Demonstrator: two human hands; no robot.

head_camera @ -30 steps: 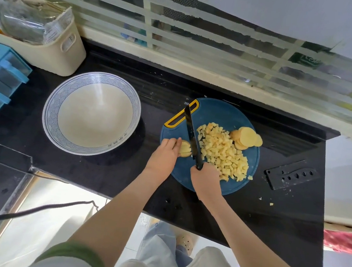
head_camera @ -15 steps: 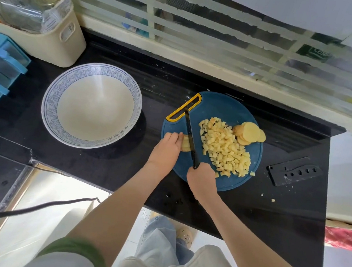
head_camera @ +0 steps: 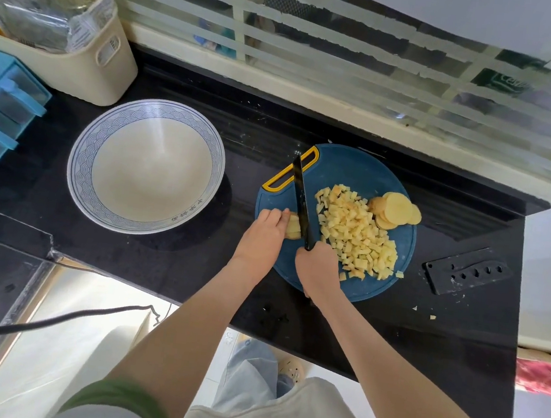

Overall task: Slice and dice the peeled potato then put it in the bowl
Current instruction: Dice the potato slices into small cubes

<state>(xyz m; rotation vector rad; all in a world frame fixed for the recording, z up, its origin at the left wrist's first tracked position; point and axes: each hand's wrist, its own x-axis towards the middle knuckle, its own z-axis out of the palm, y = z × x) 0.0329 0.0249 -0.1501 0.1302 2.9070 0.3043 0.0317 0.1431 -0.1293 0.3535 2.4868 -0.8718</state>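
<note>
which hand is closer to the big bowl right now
Left. The left hand holds a potato piece on the left side of the board, right of the bowl; the right hand grips the knife further right, beyond the blade.

countertop (head_camera: pixel 192 268): black, polished stone look, glossy, finely speckled. bowl (head_camera: pixel 80 166): glazed ceramic, glossy, smooth. cutting board (head_camera: pixel 357 173): blue plastic, matt. knife (head_camera: pixel 302 201): black blade, matt. sheath (head_camera: pixel 466 270): black plastic, matt. basket (head_camera: pixel 87 74): cream plastic, smooth. potato (head_camera: pixel 354 231): cut faces smooth.
</note>
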